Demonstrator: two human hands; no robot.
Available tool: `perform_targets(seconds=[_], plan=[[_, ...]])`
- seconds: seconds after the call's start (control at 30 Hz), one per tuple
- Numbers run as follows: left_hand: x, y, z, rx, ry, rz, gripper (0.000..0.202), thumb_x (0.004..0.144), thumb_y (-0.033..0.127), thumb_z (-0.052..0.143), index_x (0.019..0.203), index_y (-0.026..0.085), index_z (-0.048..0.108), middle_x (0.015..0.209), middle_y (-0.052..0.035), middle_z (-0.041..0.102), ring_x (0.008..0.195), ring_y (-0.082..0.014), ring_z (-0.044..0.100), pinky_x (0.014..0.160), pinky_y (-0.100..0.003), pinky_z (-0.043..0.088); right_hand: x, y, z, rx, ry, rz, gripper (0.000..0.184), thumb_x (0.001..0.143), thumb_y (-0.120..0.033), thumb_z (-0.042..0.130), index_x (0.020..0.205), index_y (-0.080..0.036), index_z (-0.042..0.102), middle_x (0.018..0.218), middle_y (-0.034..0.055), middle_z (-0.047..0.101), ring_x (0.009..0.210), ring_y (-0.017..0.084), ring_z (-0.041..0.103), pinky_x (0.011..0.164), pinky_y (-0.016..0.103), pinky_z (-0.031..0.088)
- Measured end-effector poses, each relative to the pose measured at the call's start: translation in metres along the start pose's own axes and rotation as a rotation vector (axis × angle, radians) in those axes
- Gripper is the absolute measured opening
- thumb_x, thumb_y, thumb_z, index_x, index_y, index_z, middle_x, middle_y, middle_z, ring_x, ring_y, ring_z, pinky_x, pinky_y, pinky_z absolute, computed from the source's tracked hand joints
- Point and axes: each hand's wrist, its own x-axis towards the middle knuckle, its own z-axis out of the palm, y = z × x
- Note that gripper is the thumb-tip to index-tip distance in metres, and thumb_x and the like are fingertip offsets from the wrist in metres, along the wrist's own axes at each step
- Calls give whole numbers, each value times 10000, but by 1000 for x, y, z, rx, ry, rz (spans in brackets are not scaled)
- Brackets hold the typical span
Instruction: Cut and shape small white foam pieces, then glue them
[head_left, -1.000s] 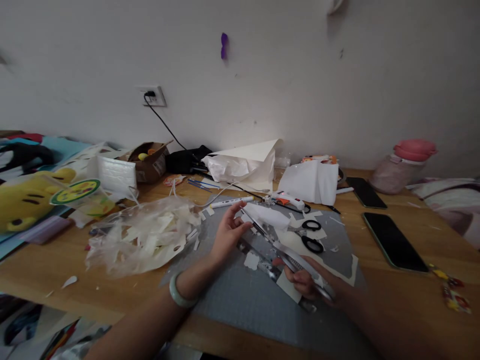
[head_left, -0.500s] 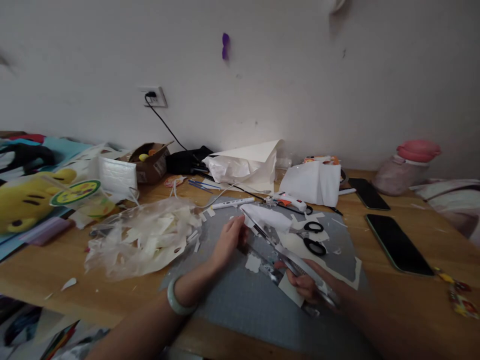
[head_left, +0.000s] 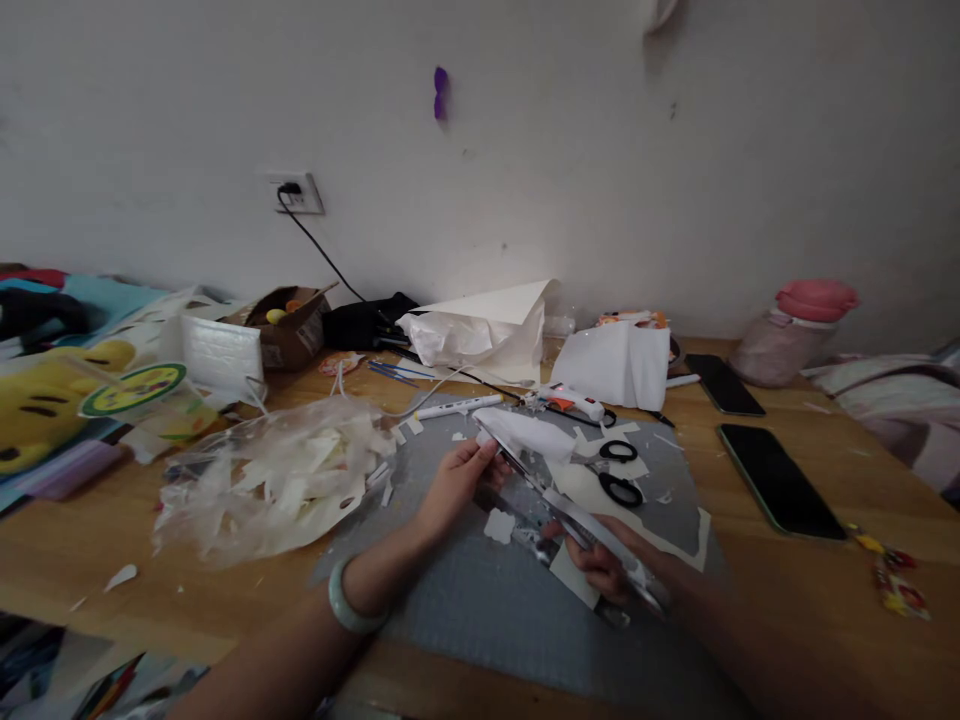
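My left hand (head_left: 454,480) pinches the far end of a long silvery strip (head_left: 551,505) over the grey cutting mat (head_left: 487,600). A pale green bangle (head_left: 346,605) sits on that wrist. My right hand (head_left: 611,565) grips the near end of the same strip, which runs slantwise between both hands. Under it lie a shiny foil piece (head_left: 525,525) and white paper scraps. Black-handled scissors (head_left: 619,470) lie on the mat just right of the strip.
A clear bag of paper scraps (head_left: 270,480) lies left of the mat. Behind are a white glue gun (head_left: 574,400), a white marker (head_left: 457,406), crumpled paper (head_left: 480,335) and a cardboard box (head_left: 289,325). Two phones (head_left: 776,480) and a pink-lidded jar (head_left: 795,320) are on the right.
My left hand's fingers, spread a second ago, have closed onto the strip's far end. The view shifted slightly; my right hand stays on the strip.
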Motion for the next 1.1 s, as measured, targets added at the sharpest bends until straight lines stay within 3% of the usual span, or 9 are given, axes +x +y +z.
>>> perform_targets(seconds=[0.23,0.6,0.8,1.1], plan=[[4,-5,-1,-41,-29,-5,434,609,574,699,633,155,587,594,4,607,508,-103,509,559,-236,403,1,4,-8,53,-55,-40,594,636,-578,679,1089,-202,596,618,-73,335,423,18,232,381,182,133],[6,-5,-3,47,-69,20,458,599,603,690,628,161,572,586,0,587,499,-101,488,541,-245,396,-8,-8,5,-72,37,14,410,713,-466,642,1009,-185,603,598,-72,363,420,18,226,395,182,161],[7,-4,-4,45,-71,26,483,576,625,700,630,162,572,591,-3,597,505,-108,496,531,-243,391,-7,-3,1,-95,-2,-19,546,637,-532,711,1058,-207,587,599,-88,321,424,16,227,382,177,164],[6,-2,-2,58,-63,18,494,575,635,683,621,156,570,582,-14,603,495,-110,500,528,-247,392,3,9,-13,-50,-41,-24,586,683,-573,637,1128,-200,560,633,-83,362,395,8,207,351,177,157]])
